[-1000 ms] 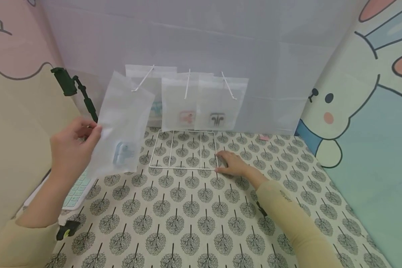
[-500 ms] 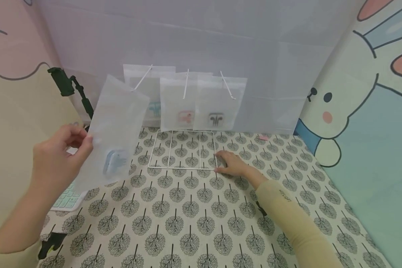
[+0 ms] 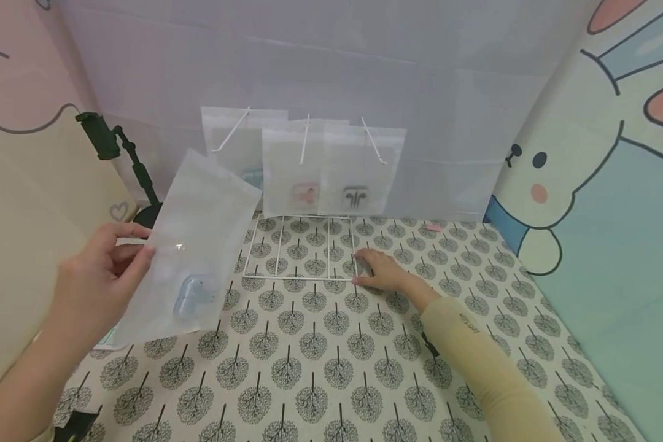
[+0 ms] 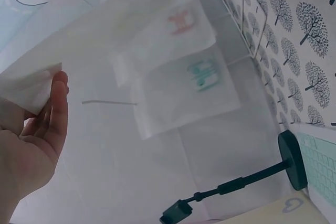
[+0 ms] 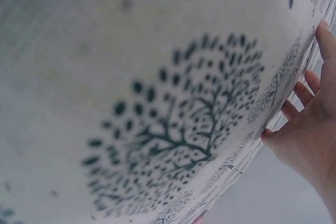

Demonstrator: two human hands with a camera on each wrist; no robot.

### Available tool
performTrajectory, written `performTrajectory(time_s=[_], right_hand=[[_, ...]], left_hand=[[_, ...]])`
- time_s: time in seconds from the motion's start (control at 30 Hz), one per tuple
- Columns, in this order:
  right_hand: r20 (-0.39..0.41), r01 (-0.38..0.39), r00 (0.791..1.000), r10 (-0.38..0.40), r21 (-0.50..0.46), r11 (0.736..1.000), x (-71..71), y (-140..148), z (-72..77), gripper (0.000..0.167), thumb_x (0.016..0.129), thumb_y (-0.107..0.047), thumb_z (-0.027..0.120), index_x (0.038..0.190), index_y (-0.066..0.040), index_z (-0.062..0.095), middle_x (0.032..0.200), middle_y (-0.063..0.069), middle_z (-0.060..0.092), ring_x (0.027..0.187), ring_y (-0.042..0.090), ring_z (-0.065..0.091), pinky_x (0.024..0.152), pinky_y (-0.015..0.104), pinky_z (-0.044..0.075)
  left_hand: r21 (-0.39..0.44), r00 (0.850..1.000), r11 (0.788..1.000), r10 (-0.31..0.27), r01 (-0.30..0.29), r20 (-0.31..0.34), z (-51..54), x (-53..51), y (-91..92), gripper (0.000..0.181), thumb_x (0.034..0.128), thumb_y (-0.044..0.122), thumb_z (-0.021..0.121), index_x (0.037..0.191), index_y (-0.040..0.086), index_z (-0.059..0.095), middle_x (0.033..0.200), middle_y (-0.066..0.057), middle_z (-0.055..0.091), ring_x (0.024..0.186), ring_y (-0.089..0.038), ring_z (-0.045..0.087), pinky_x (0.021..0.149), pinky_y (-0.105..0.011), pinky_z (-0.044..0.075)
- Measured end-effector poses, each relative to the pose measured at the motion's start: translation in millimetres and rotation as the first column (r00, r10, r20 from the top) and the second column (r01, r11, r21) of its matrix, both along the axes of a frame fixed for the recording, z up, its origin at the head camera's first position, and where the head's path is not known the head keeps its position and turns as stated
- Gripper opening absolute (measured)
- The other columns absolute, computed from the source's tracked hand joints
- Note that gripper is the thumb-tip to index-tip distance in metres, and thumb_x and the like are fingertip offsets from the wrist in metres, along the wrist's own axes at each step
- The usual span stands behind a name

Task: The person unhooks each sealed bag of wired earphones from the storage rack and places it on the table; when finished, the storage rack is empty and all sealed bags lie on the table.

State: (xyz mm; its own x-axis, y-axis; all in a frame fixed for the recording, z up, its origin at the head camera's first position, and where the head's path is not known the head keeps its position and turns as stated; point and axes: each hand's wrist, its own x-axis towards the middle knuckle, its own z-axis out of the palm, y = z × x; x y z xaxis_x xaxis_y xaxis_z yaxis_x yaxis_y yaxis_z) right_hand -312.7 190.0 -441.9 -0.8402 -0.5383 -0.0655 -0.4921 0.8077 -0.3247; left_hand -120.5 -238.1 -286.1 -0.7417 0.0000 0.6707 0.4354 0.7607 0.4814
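Note:
My left hand (image 3: 96,282) pinches the left edge of a translucent plastic bag (image 3: 199,209) between thumb and fingers. Through its lower part shows a pale blue earphone set (image 3: 194,296) in a case. The bag hangs tilted, apart from the hooks. At the right side of a white wire rack base (image 3: 298,278), my right hand (image 3: 383,270) rests on the table with fingers spread, fingertips touching the wire. Behind, three similar bags hang on slanted white hooks: one with teal earphones (image 4: 203,74) at left, a pink set (image 3: 306,195) in the middle, a black set (image 3: 356,196) at right.
A dark green phone stand (image 3: 99,136) rises at the back left. Beside it lies a mint keyboard (image 4: 320,166), mostly covered by the held bag in the head view. A small pink piece (image 3: 433,228) lies at the back right. Cloth walls enclose the table.
My left hand has drawn the bag leftward and down, then the bag has swung slightly right, its top lower than before. My right hand stays at the rack base.

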Motion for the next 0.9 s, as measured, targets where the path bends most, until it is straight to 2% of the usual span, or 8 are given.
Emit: performTrajectory(time_s=[0.1,0.27,0.43,0.5,0.6,0.7,0.8,0.9], right_hand=[[0.004,0.001,1.000,-0.001,-0.005,1.000,0.7,-1.3,-0.1,0.073,0.087,-0.047,0.063,0.142,-0.007,0.037,0.148,0.015,0.037,0.136,0.037,0.032,0.110,0.058,0.024],[-0.007,-0.005,1.000,0.005,0.003,1.000,0.0,-1.6,-2.2,0.073,0.087,-0.048,0.062,0.142,-0.007,0.037,0.147,0.015,0.037,0.135,0.037,0.033,0.110,0.058,0.025],[-0.010,-0.003,1.000,0.003,-0.005,1.000,-0.2,0.5,-1.5,0.072,0.087,-0.046,0.064,0.142,-0.006,0.037,0.146,0.016,0.039,0.134,0.037,0.035,0.110,0.056,0.026],[-0.010,-0.004,1.000,0.004,-0.011,1.000,0.3,0.9,-0.2,0.072,0.086,-0.045,0.064,0.141,-0.006,0.038,0.146,0.016,0.039,0.134,0.037,0.035,0.110,0.057,0.026],[-0.009,-0.009,1.000,0.009,-0.006,1.000,0.8,1.0,1.1,0.072,0.087,-0.046,0.063,0.141,-0.006,0.037,0.146,0.016,0.039,0.134,0.037,0.035,0.110,0.057,0.025],[-0.009,-0.010,1.000,0.010,-0.001,1.000,1.0,0.8,1.5,0.073,0.087,-0.047,0.062,0.142,-0.007,0.037,0.146,0.016,0.038,0.134,0.037,0.034,0.110,0.057,0.025],[-0.002,-0.002,1.000,0.002,0.006,1.000,1.2,0.2,1.7,0.073,0.087,-0.048,0.062,0.142,-0.007,0.036,0.147,0.015,0.037,0.135,0.037,0.033,0.110,0.057,0.024],[0.007,0.009,1.000,-0.009,0.012,1.000,1.3,-0.7,1.9,0.074,0.087,-0.048,0.062,0.143,-0.008,0.035,0.148,0.015,0.035,0.136,0.037,0.031,0.111,0.057,0.022]], left_hand=[[-0.016,0.999,1.000,-0.023,0.023,0.033,-5.5,2.4,-1.9,0.038,0.0830,-0.006,0.066,0.119,0.005,0.058,0.081,-0.023,0.069,0.065,0.027,0.046,0.052,-0.001,0.041],[-0.059,0.997,0.995,-0.080,0.079,-0.015,-18.5,4.5,-3.7,0.047,0.0782,-0.015,0.065,0.117,0.012,0.067,0.073,-0.006,0.066,0.054,0.011,0.040,0.047,-0.007,0.036],[-0.055,0.985,0.983,-0.174,0.173,-0.012,-34.1,5.0,-6.2,0.054,0.0754,-0.021,0.062,0.119,0.011,0.067,0.093,0.015,0.065,0.066,0.008,0.042,0.058,-0.005,0.035],[-0.051,0.980,0.979,-0.198,0.198,0.014,-39.9,5.8,-7.4,0.056,0.0762,-0.021,0.060,0.121,0.011,0.066,0.107,0.022,0.062,0.074,0.007,0.045,0.064,-0.005,0.037],[-0.019,0.971,0.974,-0.224,0.226,0.089,-47.8,8.5,-9.0,0.055,0.0787,-0.019,0.060,0.125,0.011,0.063,0.115,0.023,0.059,0.075,0.005,0.048,0.064,-0.005,0.040],[0.052,0.947,0.972,-0.237,0.231,0.217,-53.3,12.6,-9.9,0.051,0.0821,-0.009,0.065,0.128,0.013,0.060,0.116,0.027,0.056,0.069,0.002,0.051,0.059,-0.009,0.044],[0.137,0.900,0.966,-0.255,0.220,0.354,-56.8,15.9,-10.1,0.052,0.0822,0.004,0.071,0.131,0.015,0.057,0.119,0.029,0.053,0.073,0.002,0.059,0.058,-0.013,0.050],[0.168,0.856,0.964,-0.260,0.205,0.446,-59.4,15.9,-11.8,0.060,0.0793,0.014,0.076,0.135,0.018,0.053,0.121,0.031,0.049,0.081,0.003,0.063,0.062,-0.018,0.054]])
